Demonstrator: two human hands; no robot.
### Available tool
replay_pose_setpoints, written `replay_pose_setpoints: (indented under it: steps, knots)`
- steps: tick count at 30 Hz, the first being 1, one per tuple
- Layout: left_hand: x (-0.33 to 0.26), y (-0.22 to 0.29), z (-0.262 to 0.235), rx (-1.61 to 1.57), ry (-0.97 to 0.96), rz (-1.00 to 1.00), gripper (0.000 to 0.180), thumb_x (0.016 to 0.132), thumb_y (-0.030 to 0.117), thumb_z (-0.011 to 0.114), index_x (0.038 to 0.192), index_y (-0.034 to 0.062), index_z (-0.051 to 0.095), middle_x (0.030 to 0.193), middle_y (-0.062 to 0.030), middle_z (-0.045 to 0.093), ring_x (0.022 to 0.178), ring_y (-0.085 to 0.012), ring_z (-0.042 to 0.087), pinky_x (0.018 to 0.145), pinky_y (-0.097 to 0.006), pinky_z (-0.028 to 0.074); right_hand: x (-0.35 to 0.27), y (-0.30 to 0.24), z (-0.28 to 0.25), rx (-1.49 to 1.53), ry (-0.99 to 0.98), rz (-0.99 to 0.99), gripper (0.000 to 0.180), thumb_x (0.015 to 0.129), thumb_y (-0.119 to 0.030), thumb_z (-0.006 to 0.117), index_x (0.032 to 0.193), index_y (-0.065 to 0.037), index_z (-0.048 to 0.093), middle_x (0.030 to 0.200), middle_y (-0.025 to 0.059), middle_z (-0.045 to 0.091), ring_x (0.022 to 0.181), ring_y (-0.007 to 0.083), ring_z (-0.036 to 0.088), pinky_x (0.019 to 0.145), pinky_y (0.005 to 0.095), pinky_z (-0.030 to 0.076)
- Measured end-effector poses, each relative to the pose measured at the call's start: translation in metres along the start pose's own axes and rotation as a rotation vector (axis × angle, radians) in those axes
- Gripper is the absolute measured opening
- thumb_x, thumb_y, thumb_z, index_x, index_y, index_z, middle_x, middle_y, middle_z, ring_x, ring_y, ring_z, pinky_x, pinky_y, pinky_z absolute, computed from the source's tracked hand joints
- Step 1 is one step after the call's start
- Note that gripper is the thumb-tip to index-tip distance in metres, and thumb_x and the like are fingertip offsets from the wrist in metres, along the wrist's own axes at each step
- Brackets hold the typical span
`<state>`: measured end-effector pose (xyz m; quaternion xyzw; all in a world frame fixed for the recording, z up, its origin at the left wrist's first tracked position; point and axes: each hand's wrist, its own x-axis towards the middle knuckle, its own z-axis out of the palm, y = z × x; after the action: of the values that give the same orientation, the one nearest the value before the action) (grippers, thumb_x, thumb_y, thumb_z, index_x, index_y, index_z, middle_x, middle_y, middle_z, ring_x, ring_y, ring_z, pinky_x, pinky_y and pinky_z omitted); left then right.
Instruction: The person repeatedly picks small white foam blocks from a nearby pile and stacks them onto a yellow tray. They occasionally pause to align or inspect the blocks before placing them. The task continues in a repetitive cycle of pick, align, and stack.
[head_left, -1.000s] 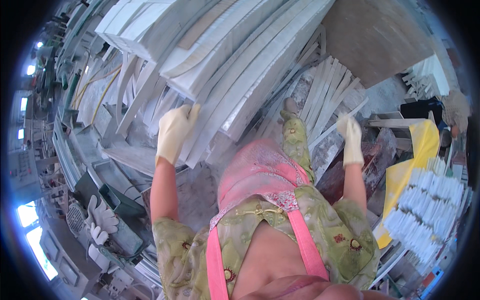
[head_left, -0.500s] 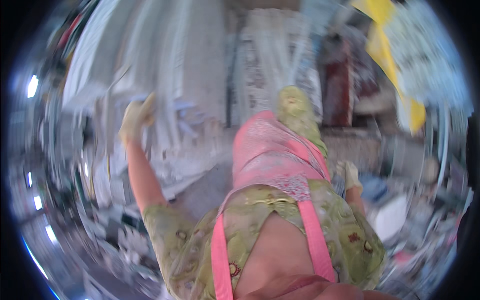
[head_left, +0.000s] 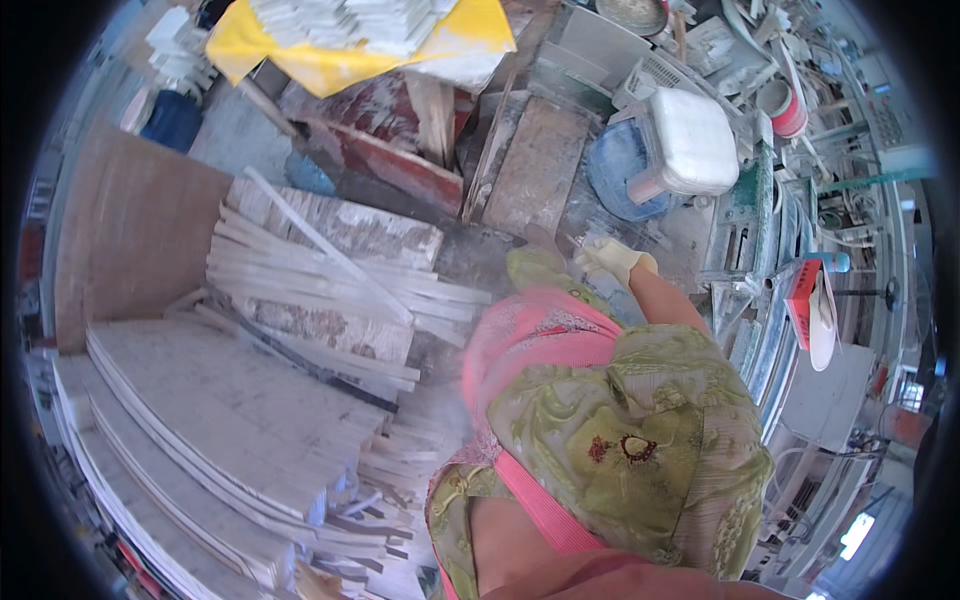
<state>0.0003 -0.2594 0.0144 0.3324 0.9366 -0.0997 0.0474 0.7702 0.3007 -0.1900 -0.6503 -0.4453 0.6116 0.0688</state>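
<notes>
My right hand [head_left: 612,259], in a cream work glove, hangs low beside my pink apron [head_left: 545,335], its fingers curled. Whether anything sits inside the fingers cannot be made out. Nearest to it are a worn board [head_left: 533,165] and a blue jug-like container [head_left: 618,168]. A tan patch, probably my gloved left hand [head_left: 316,582], shows at the lower edge next to the stacked large pale boards [head_left: 235,410]; its fingers are mostly cut off. Long white strips [head_left: 330,282] lie across a whitened plank beyond that stack, one strip slanting over the others.
A white stool-like block [head_left: 695,140] stands by the blue container. Green-framed machinery [head_left: 742,235] runs along the right, with a red box [head_left: 803,300] on it. A reddish wooden trough [head_left: 385,158] lies ahead, below a yellow sheet [head_left: 355,62] bearing white pieces. A brown panel [head_left: 135,225] stands left.
My view and body have swung to the right. The board stack has shifted to the lower left, and my left hand from beside it to the lower edge. My right hand is now farther forward.
</notes>
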Motion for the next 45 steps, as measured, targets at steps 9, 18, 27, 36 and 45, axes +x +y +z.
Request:
replay_pose_setpoints:
  steps: [9, 18, 27, 36, 45]
  knots:
    - [-0.018, 0.301, -0.127, -0.125, 0.776, -0.281, 0.027, 0.102, 0.02, 0.056, 0.113, -0.0036, 0.064, 0.096, -0.0205, 0.07, 0.085, -0.0324, 0.067, 0.073, -0.042, 0.054, 0.087, -0.013, -0.144, -0.339, 0.219, -0.284, 0.039, 0.1, -0.039, 0.057, 0.104, -0.004, 0.073, 0.106, 0.0158, 0.074, 0.098, 0.0307, 0.068, 0.088, 0.039, 0.052]
    - [0.044, 0.953, -0.108, -0.803, -0.364, 0.618, 0.033, 0.094, 0.004, 0.064, 0.127, 0.0027, 0.067, 0.093, -0.0121, 0.076, 0.083, -0.0236, 0.071, 0.08, -0.035, 0.054, 0.346, -0.162, -0.575, -0.492, 1.196, -0.525, 0.077, 0.083, -0.038, 0.079, 0.146, -0.005, 0.052, 0.136, 0.0204, 0.063, 0.123, 0.0367, 0.062, 0.107, 0.0415, 0.047]
    - [0.076, 1.243, -0.14, -0.838, -0.865, 0.459, 0.035, 0.102, 0.003, 0.054, 0.136, -0.0028, 0.06, 0.117, -0.0153, 0.073, 0.103, -0.02, 0.069, 0.094, -0.033, 0.052, 0.481, -0.234, -0.836, -0.956, 1.188, -0.401, 0.099, 0.07, -0.047, 0.085, 0.15, -0.004, 0.045, 0.143, 0.0247, 0.055, 0.134, 0.0391, 0.052, 0.112, 0.0463, 0.042]
    - [0.084, 1.285, -0.16, -0.701, -0.896, 0.605, 0.036, 0.103, 0.009, 0.055, 0.137, -0.0044, 0.059, 0.111, -0.0169, 0.074, 0.098, -0.0195, 0.072, 0.087, -0.03, 0.056, 0.412, -0.288, -0.812, -0.595, 0.975, -0.483, 0.113, 0.058, -0.055, 0.09, 0.151, -0.008, 0.046, 0.142, 0.0254, 0.056, 0.135, 0.0402, 0.052, 0.116, 0.0454, 0.04]
    - [0.099, 1.283, -0.2, -0.791, -0.634, 0.787, 0.036, 0.097, 0.014, 0.066, 0.13, -0.0006, 0.066, 0.111, -0.0146, 0.076, 0.099, -0.0265, 0.073, 0.088, -0.035, 0.055, 0.425, -0.368, -0.755, -1.223, 1.032, -0.316, 0.074, 0.087, -0.02, 0.071, 0.154, -0.015, 0.041, 0.139, 0.0193, 0.056, 0.133, 0.0344, 0.053, 0.112, 0.0469, 0.04]
